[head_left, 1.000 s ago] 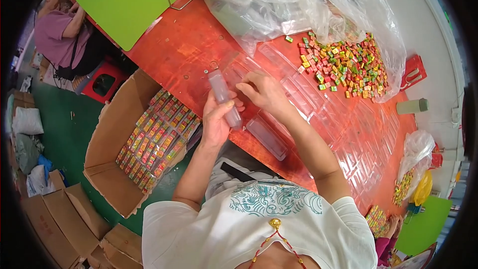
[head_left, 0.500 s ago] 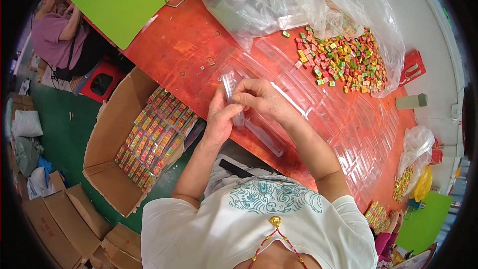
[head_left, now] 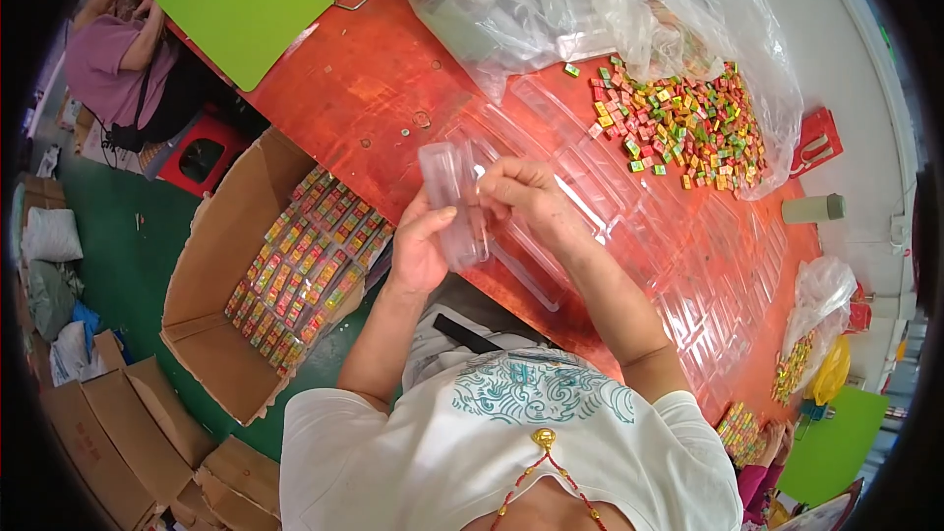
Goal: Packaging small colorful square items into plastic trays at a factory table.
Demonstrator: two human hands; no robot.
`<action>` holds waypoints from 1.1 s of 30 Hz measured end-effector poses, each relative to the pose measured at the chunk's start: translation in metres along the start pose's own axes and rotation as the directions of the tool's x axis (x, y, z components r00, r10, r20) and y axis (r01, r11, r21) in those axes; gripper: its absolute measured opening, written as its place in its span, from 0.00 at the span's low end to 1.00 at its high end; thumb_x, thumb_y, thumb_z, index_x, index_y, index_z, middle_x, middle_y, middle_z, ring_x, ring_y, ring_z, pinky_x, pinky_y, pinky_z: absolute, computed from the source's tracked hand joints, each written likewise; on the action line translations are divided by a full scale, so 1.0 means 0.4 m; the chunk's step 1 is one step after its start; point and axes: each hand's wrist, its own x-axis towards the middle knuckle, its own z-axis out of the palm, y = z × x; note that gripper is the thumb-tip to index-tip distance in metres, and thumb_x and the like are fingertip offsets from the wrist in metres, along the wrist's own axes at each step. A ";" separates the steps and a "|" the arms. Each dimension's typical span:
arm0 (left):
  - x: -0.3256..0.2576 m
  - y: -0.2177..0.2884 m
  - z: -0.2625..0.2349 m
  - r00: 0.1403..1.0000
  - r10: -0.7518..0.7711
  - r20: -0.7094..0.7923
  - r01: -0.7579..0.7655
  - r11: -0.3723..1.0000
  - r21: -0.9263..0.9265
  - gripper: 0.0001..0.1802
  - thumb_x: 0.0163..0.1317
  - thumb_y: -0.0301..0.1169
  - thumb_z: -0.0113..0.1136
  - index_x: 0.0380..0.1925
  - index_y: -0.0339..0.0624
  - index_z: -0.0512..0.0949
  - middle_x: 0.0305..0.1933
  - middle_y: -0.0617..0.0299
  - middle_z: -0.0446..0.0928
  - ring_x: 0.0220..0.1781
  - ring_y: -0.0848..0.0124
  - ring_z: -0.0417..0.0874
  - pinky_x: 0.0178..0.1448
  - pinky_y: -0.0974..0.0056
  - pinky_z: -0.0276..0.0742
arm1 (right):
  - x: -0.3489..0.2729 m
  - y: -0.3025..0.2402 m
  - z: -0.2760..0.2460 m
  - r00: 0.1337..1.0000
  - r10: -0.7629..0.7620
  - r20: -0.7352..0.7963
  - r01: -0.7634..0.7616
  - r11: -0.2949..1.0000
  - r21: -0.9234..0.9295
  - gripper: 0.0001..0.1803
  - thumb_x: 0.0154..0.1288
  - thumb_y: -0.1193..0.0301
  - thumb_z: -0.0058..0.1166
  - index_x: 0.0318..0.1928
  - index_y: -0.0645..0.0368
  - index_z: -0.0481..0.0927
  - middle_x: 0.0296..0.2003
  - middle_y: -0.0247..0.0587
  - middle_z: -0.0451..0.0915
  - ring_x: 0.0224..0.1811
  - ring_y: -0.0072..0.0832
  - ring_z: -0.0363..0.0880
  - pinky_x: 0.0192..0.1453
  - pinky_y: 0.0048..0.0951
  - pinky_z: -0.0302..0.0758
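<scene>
My left hand (head_left: 423, 248) is closed round a narrow clear plastic tray (head_left: 450, 211), its thumb lying across the near face. The tray stands tilted above the edge of the red table. At its right side my right hand (head_left: 521, 195) pinches with thumb and fingertips at the thin clear rim; whether that is a second nested tray I cannot tell. Under and beyond my hands, several long clear trays (head_left: 669, 246) lie in rows on the table. Farther right is a heap of small red, yellow and green wrapped blocks (head_left: 678, 123).
A clear plastic bag (head_left: 551, 10) bulges at the far side. At left, an open cardboard box (head_left: 211, 300) holds packed trays of coloured blocks. A green board (head_left: 246, 0) covers the far left corner. A pale green bottle (head_left: 814, 207) lies at right. Another person (head_left: 108, 69) sits far left.
The tray has turned so its broad face shows, where before only its narrow stacked edge did. My right hand has shifted slightly right, away from my left fingers.
</scene>
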 end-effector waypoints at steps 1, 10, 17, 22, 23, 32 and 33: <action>-0.006 0.007 0.001 1.000 0.013 -0.021 -0.013 1.000 0.002 0.21 0.58 0.26 0.54 0.52 0.36 0.69 0.45 0.54 0.77 0.44 0.64 0.81 0.48 0.58 0.80 | 0.012 0.007 -0.015 0.990 -0.106 -0.089 0.100 0.993 -0.069 0.09 0.68 0.70 0.54 0.31 0.60 0.80 0.24 0.28 0.75 0.23 0.15 0.70 0.28 0.20 0.68; -0.041 0.040 -0.026 0.905 0.349 -0.242 -0.291 0.925 0.245 0.20 0.59 0.26 0.54 0.53 0.38 0.67 0.49 0.54 0.74 0.47 0.65 0.80 0.53 0.56 0.79 | 0.072 -0.026 0.032 0.646 -0.730 0.224 0.205 -0.117 -0.972 0.06 0.57 0.75 0.56 0.26 0.58 0.73 0.24 0.42 0.73 0.26 0.39 0.76 0.31 0.35 0.74; -0.035 0.018 -0.008 0.948 0.267 -0.171 -0.232 0.952 0.198 0.27 0.55 0.24 0.53 0.58 0.37 0.64 0.51 0.54 0.73 0.49 0.66 0.78 0.54 0.58 0.78 | 0.066 0.036 0.047 0.853 -0.505 0.132 0.146 -0.012 -0.989 0.08 0.62 0.69 0.55 0.30 0.60 0.76 0.28 0.42 0.76 0.32 0.36 0.80 0.35 0.35 0.74; -0.033 0.002 0.024 0.967 0.217 -0.132 -0.185 0.958 0.219 0.29 0.54 0.23 0.52 0.59 0.38 0.64 0.53 0.57 0.71 0.56 0.68 0.74 0.60 0.61 0.72 | 0.025 -0.003 0.074 0.948 -0.311 0.071 0.278 0.696 -0.662 0.10 0.64 0.67 0.57 0.37 0.62 0.80 0.28 0.39 0.78 0.29 0.27 0.77 0.34 0.28 0.73; -0.035 -0.001 0.018 0.975 0.203 -0.092 -0.179 0.958 0.223 0.29 0.54 0.23 0.52 0.59 0.39 0.64 0.54 0.59 0.71 0.58 0.68 0.73 0.62 0.62 0.69 | 0.023 0.003 0.075 0.930 -0.346 0.125 0.341 0.684 -0.644 0.09 0.65 0.68 0.57 0.38 0.62 0.81 0.27 0.37 0.78 0.28 0.23 0.75 0.33 0.26 0.72; -0.051 0.000 0.037 0.996 0.087 -0.036 -0.081 0.988 0.128 0.26 0.56 0.27 0.51 0.57 0.36 0.65 0.51 0.53 0.73 0.50 0.64 0.79 0.56 0.59 0.76 | 0.006 0.017 0.049 0.998 0.015 0.062 -0.006 0.988 -0.151 0.07 0.67 0.72 0.55 0.33 0.62 0.79 0.23 0.30 0.75 0.26 0.15 0.71 0.28 0.20 0.68; -0.055 0.001 0.030 0.995 0.088 -0.038 -0.083 0.988 0.129 0.26 0.56 0.27 0.51 0.57 0.36 0.65 0.51 0.53 0.73 0.50 0.64 0.79 0.56 0.59 0.76 | 0.005 0.012 0.054 0.998 0.016 0.064 -0.006 0.989 -0.151 0.07 0.67 0.72 0.55 0.33 0.62 0.79 0.23 0.30 0.75 0.26 0.15 0.71 0.28 0.20 0.68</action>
